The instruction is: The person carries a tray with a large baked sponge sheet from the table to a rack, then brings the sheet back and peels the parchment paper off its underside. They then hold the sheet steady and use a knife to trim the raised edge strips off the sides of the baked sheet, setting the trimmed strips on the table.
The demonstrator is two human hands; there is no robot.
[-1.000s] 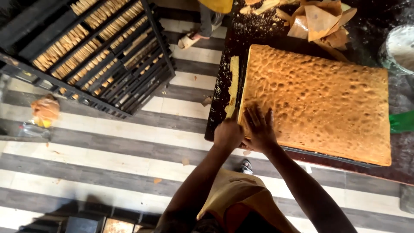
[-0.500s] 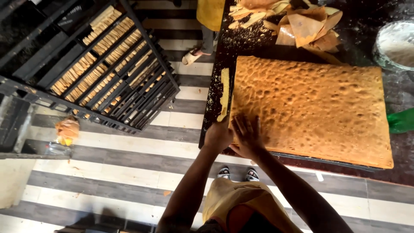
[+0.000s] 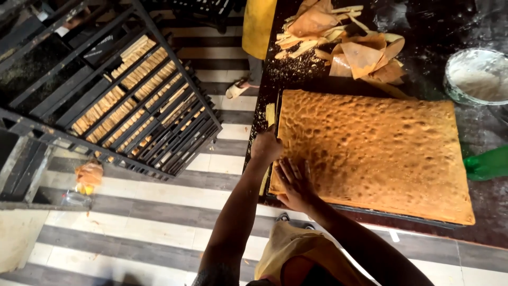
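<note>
Fingers on the right hand point(image 3: 294, 184) are spread flat and pressing on the lower left corner of the big baked slab point(image 3: 375, 153), so splayed, not gripping; the left hand point(image 3: 266, 146) is curled shut at the slab's left edge, looks like it's pinching something thin there but can't really tell what; both hands sit at the same short end, left one a touch higher in the frame.

Slab fills the middle right of the frame, long axis running left to right, stretching away from the fingers toward the right; a narrow trimmed strip point(image 3: 270, 114) lies just beside its left edge, above the left hand.

Everything's on a dark worktable point(image 3: 423, 26) dusted with crumbs; pile of crust offcuts point(image 3: 349, 42) at the top centre, a white bowl of flour point(image 3: 476, 77) upper right, something green point(image 3: 489, 163) at the right edge; black rack point(image 3: 143, 106) with rows of baked pieces upper left; striped floor point(image 3: 132, 222) below; somebody else's foot point(image 3: 236, 89) near the top.
</note>
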